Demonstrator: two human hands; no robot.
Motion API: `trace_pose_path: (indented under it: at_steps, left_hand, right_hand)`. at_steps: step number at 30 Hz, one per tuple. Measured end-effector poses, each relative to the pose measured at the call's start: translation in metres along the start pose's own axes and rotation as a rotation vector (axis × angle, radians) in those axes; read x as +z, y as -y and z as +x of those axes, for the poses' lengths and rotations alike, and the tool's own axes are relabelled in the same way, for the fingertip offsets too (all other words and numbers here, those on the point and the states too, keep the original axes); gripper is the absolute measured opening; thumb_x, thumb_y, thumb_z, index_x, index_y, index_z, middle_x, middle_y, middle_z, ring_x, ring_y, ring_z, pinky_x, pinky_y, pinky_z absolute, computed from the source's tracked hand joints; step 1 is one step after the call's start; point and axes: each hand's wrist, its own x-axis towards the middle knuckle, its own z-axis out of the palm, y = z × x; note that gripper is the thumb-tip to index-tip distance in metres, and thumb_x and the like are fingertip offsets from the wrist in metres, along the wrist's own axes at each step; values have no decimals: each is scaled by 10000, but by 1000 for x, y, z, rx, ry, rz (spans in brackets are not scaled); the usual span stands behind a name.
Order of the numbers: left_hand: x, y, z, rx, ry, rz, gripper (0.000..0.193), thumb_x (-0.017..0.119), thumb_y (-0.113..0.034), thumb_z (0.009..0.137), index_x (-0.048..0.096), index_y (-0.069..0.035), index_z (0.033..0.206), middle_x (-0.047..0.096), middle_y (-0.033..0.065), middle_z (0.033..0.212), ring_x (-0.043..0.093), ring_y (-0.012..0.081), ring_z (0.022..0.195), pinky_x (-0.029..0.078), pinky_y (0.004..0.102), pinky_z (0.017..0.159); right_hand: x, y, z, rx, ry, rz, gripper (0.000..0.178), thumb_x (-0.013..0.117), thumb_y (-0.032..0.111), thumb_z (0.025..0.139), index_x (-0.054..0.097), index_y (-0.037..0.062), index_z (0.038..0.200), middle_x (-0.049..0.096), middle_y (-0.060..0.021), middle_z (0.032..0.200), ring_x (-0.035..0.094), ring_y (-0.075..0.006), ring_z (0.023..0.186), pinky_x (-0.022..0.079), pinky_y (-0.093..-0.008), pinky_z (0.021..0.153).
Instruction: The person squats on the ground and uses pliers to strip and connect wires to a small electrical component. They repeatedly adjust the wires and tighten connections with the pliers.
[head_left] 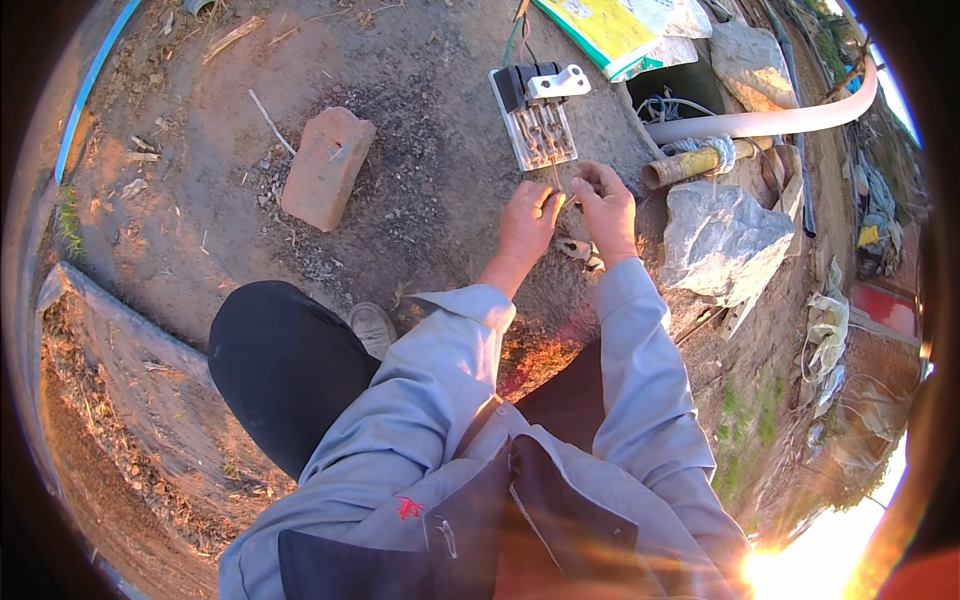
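Observation:
A knife switch (pixel 537 132) with a white base, a black cover and a white handle lies on the ground in front of me. Copper-coloured contacts show on its uncovered near part. From its near end a thin copper-coloured wire (pixel 556 175) runs toward my fingers. My left hand (pixel 526 222) is closed, thumb and forefinger pinched at the wire just below the switch. Close beside it, my right hand (pixel 609 212) also pinches at the wire, its fingers curled. The wire's exact end is hidden between the fingertips.
A reddish brick (pixel 328 168) lies to the left. On the right are a grey rock (pixel 722 243), a bamboo piece (pixel 700 165) tied with rope, and a pale curved pipe (pixel 770 122). A yellow-green bag (pixel 607 30) lies beyond the switch. Thin wires (pixel 518 40) leave its far end.

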Motion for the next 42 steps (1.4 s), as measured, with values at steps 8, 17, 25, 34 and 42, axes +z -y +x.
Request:
trace_pose_path:
  at_steps: [8,17,25,34,42]
  left_hand:
    - [4,11,-1,-268,40,-185,196,676,-173,937,674,2,1026,670,133,852,613,180,758,498,340,719]
    - [6,2,2,-380,9,-309,193,671,-159,946,679,4,1049,711,84,900,627,135,802,507,310,737]
    - [15,13,6,-449,-32,-376,205,657,-193,941,688,-10,1029,724,121,839,674,207,729,511,353,682]
    - [21,14,2,-507,-75,-419,219,646,-199,937,690,-13,1044,729,134,862,689,233,755,522,364,710]
    - [16,8,3,-452,-73,-378,235,668,-215,953,684,-7,1061,691,36,818,592,93,651,476,271,565]
  right_hand:
    - [-13,-19,-2,286,90,123,281,634,142,972,656,-35,1188,672,-35,862,603,-72,637,463,-221,548]
    - [3,-27,5,49,-75,-399,350,703,204,851,671,15,1145,686,-91,967,661,-206,817,528,-340,734]
    - [22,-7,17,-292,-105,-544,306,744,191,818,725,139,1119,639,-89,943,644,-234,805,535,-359,764]
    - [40,32,52,-307,263,-986,303,595,386,939,722,124,1022,661,-130,999,679,-355,935,546,-476,800]
    - [38,44,62,-380,408,-1104,219,624,252,908,674,82,1036,665,-157,1083,676,-384,950,546,-496,807]
